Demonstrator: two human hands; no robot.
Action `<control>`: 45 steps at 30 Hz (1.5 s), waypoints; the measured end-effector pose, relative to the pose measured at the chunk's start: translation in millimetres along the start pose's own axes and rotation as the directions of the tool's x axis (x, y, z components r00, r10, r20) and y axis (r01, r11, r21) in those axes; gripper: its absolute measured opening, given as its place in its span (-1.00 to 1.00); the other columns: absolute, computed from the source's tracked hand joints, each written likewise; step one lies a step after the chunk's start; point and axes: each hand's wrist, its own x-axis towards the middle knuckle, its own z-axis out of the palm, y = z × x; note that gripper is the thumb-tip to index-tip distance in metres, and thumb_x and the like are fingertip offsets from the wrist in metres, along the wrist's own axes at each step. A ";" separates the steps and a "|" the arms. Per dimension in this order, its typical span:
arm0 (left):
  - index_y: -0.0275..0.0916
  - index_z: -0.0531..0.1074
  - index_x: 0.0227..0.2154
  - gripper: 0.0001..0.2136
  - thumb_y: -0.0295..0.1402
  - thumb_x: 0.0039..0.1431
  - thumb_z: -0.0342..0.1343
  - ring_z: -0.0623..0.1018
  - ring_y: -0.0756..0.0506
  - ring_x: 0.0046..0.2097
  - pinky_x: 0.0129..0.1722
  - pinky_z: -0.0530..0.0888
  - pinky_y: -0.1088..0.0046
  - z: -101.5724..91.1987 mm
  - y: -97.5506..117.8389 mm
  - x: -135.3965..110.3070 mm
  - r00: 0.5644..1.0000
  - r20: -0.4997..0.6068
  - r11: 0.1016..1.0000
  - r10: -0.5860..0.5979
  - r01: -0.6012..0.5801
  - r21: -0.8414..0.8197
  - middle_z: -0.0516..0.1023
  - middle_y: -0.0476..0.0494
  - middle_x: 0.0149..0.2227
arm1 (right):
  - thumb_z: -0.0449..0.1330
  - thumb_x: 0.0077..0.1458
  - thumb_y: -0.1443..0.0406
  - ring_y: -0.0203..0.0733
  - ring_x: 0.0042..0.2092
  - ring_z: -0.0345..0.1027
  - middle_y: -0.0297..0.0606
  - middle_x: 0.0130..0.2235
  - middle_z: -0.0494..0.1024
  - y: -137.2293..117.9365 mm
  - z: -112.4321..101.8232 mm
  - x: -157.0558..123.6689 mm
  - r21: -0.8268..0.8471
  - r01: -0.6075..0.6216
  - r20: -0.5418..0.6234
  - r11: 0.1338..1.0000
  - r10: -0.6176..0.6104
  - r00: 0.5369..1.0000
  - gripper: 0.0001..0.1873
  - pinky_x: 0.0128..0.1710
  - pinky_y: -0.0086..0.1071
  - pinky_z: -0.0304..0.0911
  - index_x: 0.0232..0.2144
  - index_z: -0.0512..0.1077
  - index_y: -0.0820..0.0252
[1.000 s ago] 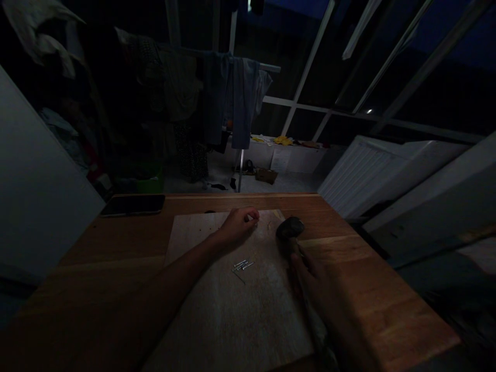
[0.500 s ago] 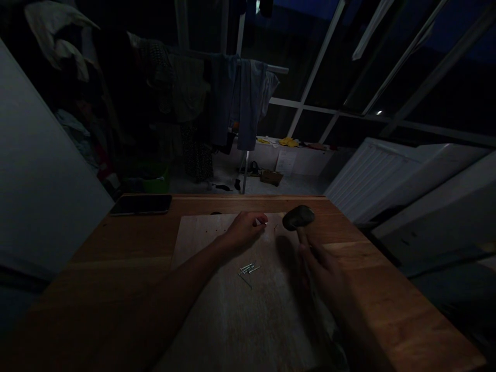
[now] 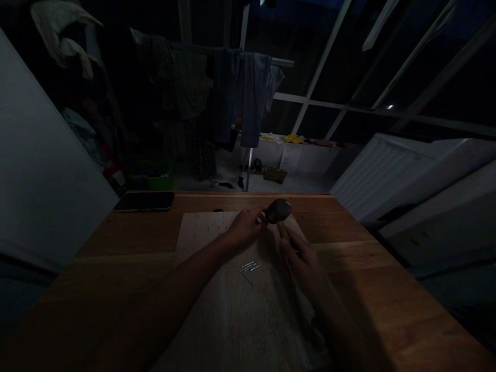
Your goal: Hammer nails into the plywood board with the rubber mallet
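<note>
1 hammer (image 3: 278,211): head at far edge of board (image 3: 201,232), just right of left hand (image 3: 244,230) fingertips, pinched together (contents too dark to tell). Handle runs back into right hand (image 3: 300,258), wrapped around it. Loose nails (image 3: 250,267): board centre.

Dark-headed hammer (image 3: 278,211) near loose silver nails (image 3: 250,267).

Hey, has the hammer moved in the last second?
Yes. Against the loose nails on the board, the hammer in the right hand has swung left; its head now reaches the fingertips of the left hand.
</note>
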 end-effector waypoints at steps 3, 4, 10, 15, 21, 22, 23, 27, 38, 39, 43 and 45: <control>-0.23 0.52 -0.04 -0.68 -0.52 0.11 0.19 0.60 -0.08 -0.26 -0.22 0.47 0.45 0.9 -0.8 -1.0 1.000 -0.006 1.000 -0.009 0.010 0.018 0.66 -0.08 -0.20 | 0.17 0.21 -0.04 0.13 -0.01 0.57 -0.06 0.04 0.67 1.4 0.3 -0.7 0.002 0.010 0.015 1.000 -0.010 1.000 -0.39 -0.15 -0.20 0.49 0.12 0.55 0.22; -0.23 0.49 -0.02 -0.66 -0.51 0.12 0.19 0.59 -0.07 -0.26 -0.23 0.47 0.45 0.3 -0.9 -1.5 1.000 -0.005 1.000 -0.010 0.010 0.017 0.66 -0.09 -0.18 | 0.17 0.21 -0.04 0.14 0.03 0.55 -0.06 0.08 0.65 2.5 0.0 -1.3 0.011 0.015 0.006 1.000 -0.015 1.000 -0.40 -0.13 -0.18 0.49 0.12 0.55 0.20; -0.27 0.51 -0.24 -0.85 -0.36 0.13 0.22 0.54 -0.09 -0.23 -0.28 0.42 0.46 -26.7 14.6 -6.2 0.977 0.210 0.980 0.017 -0.058 0.190 0.58 -0.12 -0.20 | 0.18 0.21 -0.02 0.11 0.03 0.55 -0.11 0.03 0.67 10.4 -3.2 -6.2 0.037 -0.018 -0.083 0.999 0.021 0.996 -0.43 -0.10 -0.19 0.47 0.13 0.54 0.17; -0.20 0.55 -0.30 -0.87 -0.42 0.03 0.27 0.51 -0.04 -0.37 -0.39 0.36 0.49 -54.7 50.8 -18.7 0.760 0.647 0.935 -0.063 -0.182 0.305 0.57 -0.01 -0.33 | 0.17 0.23 -0.02 0.09 -0.01 0.55 -0.14 -0.06 0.70 12.0 -3.7 -5.3 0.035 -0.011 -0.088 0.999 0.014 0.996 -0.45 -0.15 -0.21 0.47 0.11 0.56 0.15; -0.12 0.55 -0.19 -0.76 -0.52 0.09 0.24 0.54 -0.07 -0.31 -0.39 0.35 0.47 -56.3 68.6 -38.2 0.772 0.630 0.841 0.085 -0.394 0.370 0.57 -0.06 -0.22 | 0.21 0.20 -0.01 0.08 -0.05 0.55 -0.13 -0.04 0.69 10.9 -5.3 -4.4 0.062 -0.022 -0.065 0.998 0.026 0.998 -0.45 -0.18 -0.21 0.45 0.11 0.55 0.16; -0.12 0.55 -0.19 -0.79 -0.51 0.13 0.23 0.54 -0.07 -0.31 -0.41 0.34 0.46 -54.9 68.2 -41.1 0.764 0.634 0.808 0.119 -0.446 0.385 0.58 -0.07 -0.21 | 0.20 0.21 -0.01 0.06 -0.09 0.56 -0.14 -0.06 0.69 10.2 -5.3 -4.8 0.066 -0.024 -0.056 0.998 0.028 0.998 -0.45 -0.21 -0.23 0.45 0.11 0.55 0.15; -0.13 0.55 -0.22 -0.84 -0.49 0.17 0.22 0.54 -0.08 -0.31 -0.41 0.35 0.45 -53.3 67.3 -44.2 0.750 0.643 0.763 0.158 -0.506 0.403 0.59 -0.08 -0.21 | 0.20 0.21 -0.01 0.05 -0.11 0.56 -0.14 -0.09 0.69 9.2 -5.0 -5.2 0.070 -0.022 -0.047 0.997 0.025 0.999 -0.46 -0.23 -0.25 0.44 0.10 0.55 0.15; -0.22 0.53 -0.28 -0.90 -0.54 0.22 0.19 0.58 -0.15 -0.21 -0.27 0.44 0.35 -47.4 59.9 -61.5 0.666 0.663 0.511 0.341 -0.724 0.464 0.63 -0.16 -0.21 | 0.21 0.18 -0.01 0.00 -0.22 0.53 -0.17 -0.23 0.68 4.1 -2.9 -6.4 0.074 -0.024 -0.062 0.997 0.028 0.998 -0.50 -0.32 -0.30 0.41 -0.01 0.60 0.18; -0.14 0.53 -0.14 -0.78 -0.50 0.39 0.00 0.55 -0.07 -0.29 -0.24 0.47 0.40 -53.4 36.8 -87.8 0.526 0.624 0.358 0.578 -0.851 0.385 0.60 -0.11 -0.37 | 0.20 0.17 -0.08 -0.12 -0.49 0.39 -0.34 -0.54 0.50 -0.7 -1.8 -9.4 0.093 -0.069 -0.030 0.993 0.072 0.997 -0.47 -0.54 -0.37 0.29 -0.02 0.59 0.16; -0.13 0.54 -0.12 -0.78 -0.49 0.40 0.00 0.55 -0.07 -0.29 -0.24 0.47 0.40 -54.8 36.3 -85.9 0.532 0.616 0.376 0.580 -0.846 0.378 0.60 -0.10 -0.36 | 0.20 0.17 -0.08 -0.11 -0.47 0.41 -0.33 -0.53 0.52 0.0 -2.0 -9.2 0.088 -0.067 -0.032 0.994 0.070 0.997 -0.46 -0.53 -0.36 0.31 -0.02 0.59 0.15; -0.14 0.54 -0.01 -0.74 -0.49 0.31 0.08 0.58 -0.10 -0.23 -0.18 0.49 0.36 -53.5 27.3 -73.3 0.661 0.515 0.571 0.545 -0.743 0.349 0.65 -0.14 -0.27 | 0.17 0.20 -0.08 -0.10 -0.43 0.45 -0.30 -0.47 0.57 3.8 -3.3 -7.7 0.070 -0.056 -0.028 0.996 0.058 0.998 -0.46 -0.48 -0.36 0.34 0.01 0.58 0.14; -0.17 0.55 -0.01 -0.74 -0.47 0.27 0.11 0.60 -0.11 -0.19 -0.12 0.49 0.33 -47.9 18.6 -61.6 0.815 0.355 0.742 0.458 -0.570 0.352 0.66 -0.17 -0.22 | 0.17 0.20 -0.09 -0.11 -0.43 0.45 -0.29 -0.45 0.58 5.3 -3.9 -7.0 0.064 -0.059 -0.028 0.996 0.061 0.998 -0.44 -0.49 -0.36 0.33 0.03 0.58 0.15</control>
